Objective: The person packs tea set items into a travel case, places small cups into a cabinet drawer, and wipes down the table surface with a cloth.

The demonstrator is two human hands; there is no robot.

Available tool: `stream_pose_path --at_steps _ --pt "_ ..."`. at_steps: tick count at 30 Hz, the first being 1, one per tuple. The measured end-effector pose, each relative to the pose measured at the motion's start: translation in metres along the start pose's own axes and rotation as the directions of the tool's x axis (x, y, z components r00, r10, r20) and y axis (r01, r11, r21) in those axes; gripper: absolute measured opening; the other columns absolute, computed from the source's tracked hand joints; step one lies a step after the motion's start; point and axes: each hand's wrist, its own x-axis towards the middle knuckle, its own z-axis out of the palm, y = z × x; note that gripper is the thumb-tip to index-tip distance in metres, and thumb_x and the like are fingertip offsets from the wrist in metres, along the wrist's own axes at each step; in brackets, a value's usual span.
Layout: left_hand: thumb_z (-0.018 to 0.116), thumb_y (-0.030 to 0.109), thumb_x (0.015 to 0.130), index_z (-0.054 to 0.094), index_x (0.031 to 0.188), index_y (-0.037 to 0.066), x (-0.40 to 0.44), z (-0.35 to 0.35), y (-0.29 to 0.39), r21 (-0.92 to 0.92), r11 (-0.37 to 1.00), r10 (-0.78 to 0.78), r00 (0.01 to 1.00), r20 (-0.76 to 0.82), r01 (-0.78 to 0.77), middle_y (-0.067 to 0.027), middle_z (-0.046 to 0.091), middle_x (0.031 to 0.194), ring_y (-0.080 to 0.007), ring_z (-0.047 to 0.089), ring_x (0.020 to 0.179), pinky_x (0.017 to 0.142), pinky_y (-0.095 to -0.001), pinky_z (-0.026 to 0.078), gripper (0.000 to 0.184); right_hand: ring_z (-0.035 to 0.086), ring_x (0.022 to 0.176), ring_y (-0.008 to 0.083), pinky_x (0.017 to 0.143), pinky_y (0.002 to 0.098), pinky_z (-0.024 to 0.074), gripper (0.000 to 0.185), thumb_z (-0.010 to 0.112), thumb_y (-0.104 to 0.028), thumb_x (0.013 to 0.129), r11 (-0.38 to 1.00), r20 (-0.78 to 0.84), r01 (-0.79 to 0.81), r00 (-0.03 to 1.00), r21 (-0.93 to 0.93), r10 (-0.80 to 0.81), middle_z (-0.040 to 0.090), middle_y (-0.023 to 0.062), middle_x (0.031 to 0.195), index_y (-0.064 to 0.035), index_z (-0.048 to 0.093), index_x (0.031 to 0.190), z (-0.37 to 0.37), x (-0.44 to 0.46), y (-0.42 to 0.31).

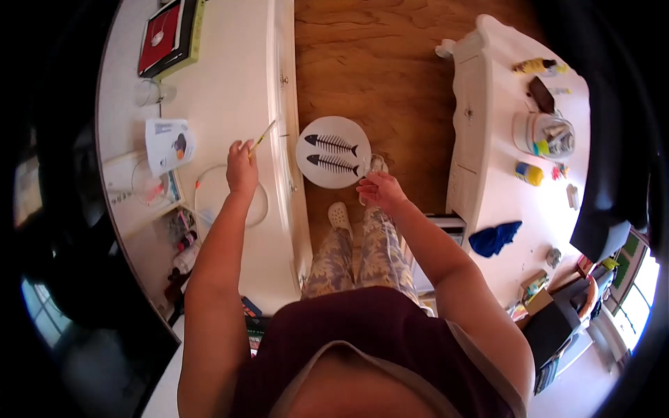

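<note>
My left hand (pixel 242 167) is over the white cabinet top on the left, its fingers closed around a thin yellow stick (pixel 263 134) that points up and right. My right hand (pixel 381 189) is pinched at the lower right rim of a round white disc (pixel 334 127) with two black fish-skeleton shapes. Whether it touches the rim or holds something small, I cannot tell. Beside and below my left hand, a thin pale loop (pixel 265 202) with an orange spot lies on the cabinet top.
On the left cabinet are a printed sheet (pixel 164 150), a clear glass (pixel 150 92) and a red-lined box (pixel 162 40). A white dresser (pixel 474 118) at right bears a clear container (pixel 526 132), a yellow bottle (pixel 529 174) and a blue cloth (pixel 495 239). Wooden floor (pixel 376 63) lies between.
</note>
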Motion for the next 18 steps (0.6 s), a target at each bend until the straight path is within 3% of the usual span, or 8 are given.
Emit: stream_pose_path --at_steps 2,4,7,11,14,15,18 --pt "0.053 0.017 0.09 0.056 0.123 0.014 0.052 0.024 -0.007 0.075 0.997 0.02 1.0 0.021 -0.022 -0.0165 0.046 0.131 -0.0334 0.048 0.116 0.094 -0.0408 0.044 0.033 0.063 0.08 0.0202 0.067 0.0318 0.0534 0.021 0.059 -0.02 0.09 0.999 -0.019 0.005 1.0 -0.049 -0.006 0.059 0.0096 0.093 -0.0033 0.052 0.102 0.001 0.047 -0.016" --pt "0.052 0.018 0.091 0.053 0.127 0.016 0.101 0.05 -0.013 0.135 0.988 0.097 0.987 -0.129 -0.08 -0.0184 0.041 0.136 -0.0357 0.045 0.119 0.096 -0.041 0.042 0.036 0.061 0.083 0.0196 0.069 0.0314 0.0525 0.022 0.059 -0.019 0.09 0.994 -0.048 0.006 0.999 -0.109 -0.011 0.059 0.0082 0.095 -0.0037 0.052 0.104 0.005 0.091 -0.038" --pt "0.052 0.019 0.091 0.049 0.132 0.018 0.163 0.081 -0.02 0.062 0.998 0.006 0.985 -0.174 0.005 -0.0171 0.039 0.139 -0.0364 0.04 0.125 0.099 -0.0451 0.038 0.04 0.058 0.085 0.0171 0.073 0.0301 0.0496 0.022 0.06 -0.019 0.088 0.963 -0.01 0.071 0.997 -0.259 -0.076 0.057 0.0052 0.095 -0.0051 0.052 0.103 0.03 0.152 -0.079" --pt "0.052 0.021 0.091 0.044 0.137 0.02 0.176 0.136 -0.017 0.24 0.964 -0.064 0.977 -0.205 0.114 -0.0119 0.034 0.144 -0.0348 0.031 0.133 0.102 -0.0509 0.028 0.047 0.054 0.09 0.0158 0.075 0.031 0.0465 0.023 0.063 -0.02 0.086 0.941 -0.026 0.109 0.992 -0.321 -0.124 0.055 0.0037 0.097 -0.0072 0.052 0.102 0.08 0.236 -0.104" --pt "0.048 0.021 0.092 0.043 0.138 0.016 0.175 0.13 -0.013 0.297 0.951 -0.037 0.987 -0.16 0.084 -0.0156 0.033 0.145 -0.0361 0.03 0.133 0.105 -0.0481 0.026 0.046 0.055 0.088 0.0178 0.076 0.0321 0.0458 0.025 0.064 -0.019 0.084 0.942 0.012 0.124 0.992 -0.313 -0.127 0.058 0.0066 0.096 -0.0055 0.054 0.103 0.126 0.318 -0.113" --pt "0.045 0.021 0.093 0.043 0.138 0.014 0.174 0.127 -0.012 0.24 0.969 -0.018 0.988 -0.153 0.055 -0.0176 0.032 0.146 -0.038 0.029 0.134 0.107 -0.0488 0.022 0.046 0.056 0.087 0.0201 0.079 0.0331 0.0458 0.027 0.065 -0.017 0.082 0.946 0.048 0.15 0.989 -0.286 -0.143 0.06 0.0091 0.094 -0.0032 0.055 0.104 0.139 0.338 -0.107" --pt "0.042 0.023 0.093 0.044 0.137 0.011 0.175 0.124 -0.011 0.213 0.974 -0.051 0.992 -0.112 0.074 -0.0196 0.031 0.146 -0.0393 0.027 0.134 0.107 -0.0493 0.021 0.046 0.058 0.089 0.0221 0.078 0.0327 0.047 0.025 0.066 -0.015 0.079 0.881 -0.051 0.235 0.959 -0.41 -0.28 0.062 0.0122 0.094 -0.0017 0.056 0.098 0.193 0.412 -0.082"
